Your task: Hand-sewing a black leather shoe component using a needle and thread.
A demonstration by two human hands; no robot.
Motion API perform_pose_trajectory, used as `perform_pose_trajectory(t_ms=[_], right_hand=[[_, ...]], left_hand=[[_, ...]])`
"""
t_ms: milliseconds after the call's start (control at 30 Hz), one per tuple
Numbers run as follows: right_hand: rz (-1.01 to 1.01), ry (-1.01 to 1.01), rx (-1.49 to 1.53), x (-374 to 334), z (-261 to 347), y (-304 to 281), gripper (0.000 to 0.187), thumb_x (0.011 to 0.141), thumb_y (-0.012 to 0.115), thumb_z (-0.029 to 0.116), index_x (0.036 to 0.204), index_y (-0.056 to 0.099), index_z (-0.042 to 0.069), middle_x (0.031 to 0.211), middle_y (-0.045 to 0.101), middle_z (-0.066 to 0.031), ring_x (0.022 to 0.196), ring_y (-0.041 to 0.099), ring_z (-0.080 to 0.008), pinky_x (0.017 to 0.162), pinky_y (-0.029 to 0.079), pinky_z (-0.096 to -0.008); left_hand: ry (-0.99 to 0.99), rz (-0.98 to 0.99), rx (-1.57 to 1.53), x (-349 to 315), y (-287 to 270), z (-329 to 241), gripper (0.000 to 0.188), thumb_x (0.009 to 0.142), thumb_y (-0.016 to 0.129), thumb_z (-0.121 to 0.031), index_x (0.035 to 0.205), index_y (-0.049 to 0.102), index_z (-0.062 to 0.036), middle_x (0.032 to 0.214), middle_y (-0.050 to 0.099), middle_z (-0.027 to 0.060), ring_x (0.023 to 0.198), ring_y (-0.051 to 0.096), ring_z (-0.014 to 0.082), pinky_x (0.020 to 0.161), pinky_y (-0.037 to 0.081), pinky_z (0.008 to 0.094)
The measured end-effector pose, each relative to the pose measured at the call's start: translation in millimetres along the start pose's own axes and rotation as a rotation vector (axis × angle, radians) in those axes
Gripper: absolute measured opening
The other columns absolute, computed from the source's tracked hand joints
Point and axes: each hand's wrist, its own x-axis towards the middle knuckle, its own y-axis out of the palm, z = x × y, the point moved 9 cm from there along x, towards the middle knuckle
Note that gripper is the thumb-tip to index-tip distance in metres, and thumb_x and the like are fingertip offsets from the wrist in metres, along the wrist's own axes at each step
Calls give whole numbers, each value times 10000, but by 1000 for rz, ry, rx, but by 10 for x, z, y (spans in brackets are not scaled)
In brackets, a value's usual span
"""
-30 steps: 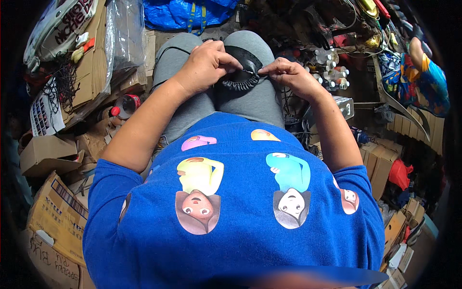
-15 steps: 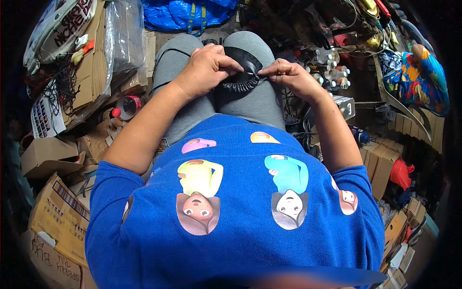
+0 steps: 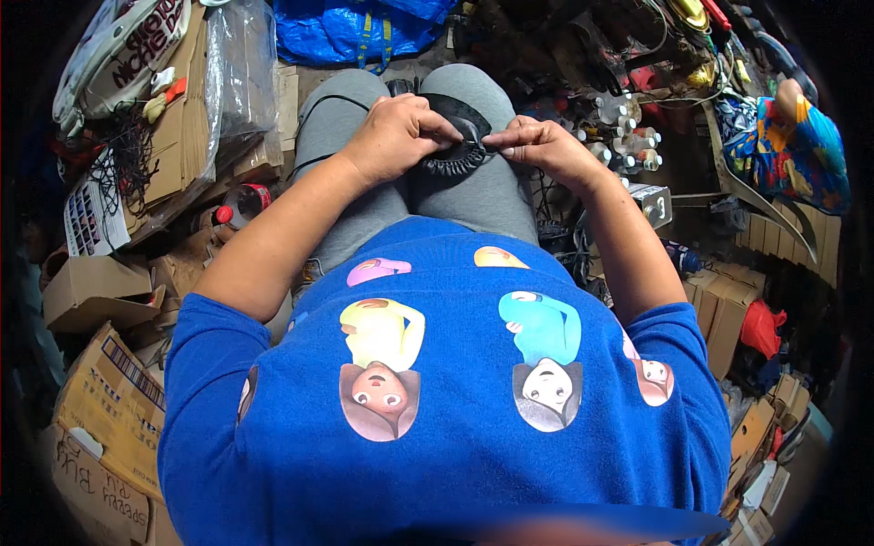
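Note:
Across my lap lies a black leather-like piece with a curved, pleated rim (image 3: 455, 165), perhaps a shoe upper. My left hand (image 3: 401, 132) pinches its edge from the left, thumb and forefinger together. At the opposite side of the pleated rim, my right hand (image 3: 546, 150) has its thumb and forefinger pressed together at the edge. Whether the right fingertips also hold a thread or needle is too small to make out. A thin black cord (image 3: 335, 96) loops over my left thigh, its far end hidden by the left hand.
Flattened cardboard (image 3: 173, 136) and a clear plastic sheet are stacked at left, near a red-capped bottle (image 3: 244, 206). Several small clear bottles (image 3: 628, 136) stand right of my knees. A blue bag (image 3: 355, 32) lies ahead. Cardboard boxes (image 3: 114, 400) crowd both sides.
Both hands have stayed at the black piece with slight finger shifts. The pleated rim is turned a little, and the whole view has moved slightly.

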Motion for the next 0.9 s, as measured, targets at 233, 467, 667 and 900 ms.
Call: perform_pose_trajectory(t_ms=[233, 467, 667, 900], right_hand=[[-80, 10, 2, -41, -110, 17, 294, 813, 626, 68, 1088, 684, 155, 852, 528, 3, 824, 496, -101, 756, 404, -219], [-57, -31, -30, -33, -63, -1, 291, 815, 630, 74, 1090, 683, 152, 874, 530, -6, 832, 497, -116, 778, 407, -232], [-79, -19, 26, -51, -73, 34, 295, 802, 648, 77, 1090, 681, 134, 897, 554, -17, 864, 511, -126, 807, 410, -242], [-212, 84, 279, -83, -86, 114, 293, 807, 659, 73, 1100, 663, 76, 950, 627, -16, 863, 564, -82, 797, 445, -222]], left_hand=[[137, -128, 82, -97, -79, -156, 222, 687, 687, -75, 871, 731, -190, 660, 544, 29, 701, 516, 213, 674, 421, 334], [22, 23, 33, -61, -21, -33, 219, 741, 664, -135, 918, 721, -251, 752, 551, 15, 831, 529, 225, 792, 395, 361], [31, 0, 34, -65, -2, -31, 184, 736, 671, -130, 893, 719, -213, 756, 598, 29, 804, 553, 228, 759, 423, 351], [-99, -126, -180, -56, 7, -40, 161, 688, 714, -130, 839, 688, -78, 777, 660, 74, 769, 616, 229, 708, 485, 341]])
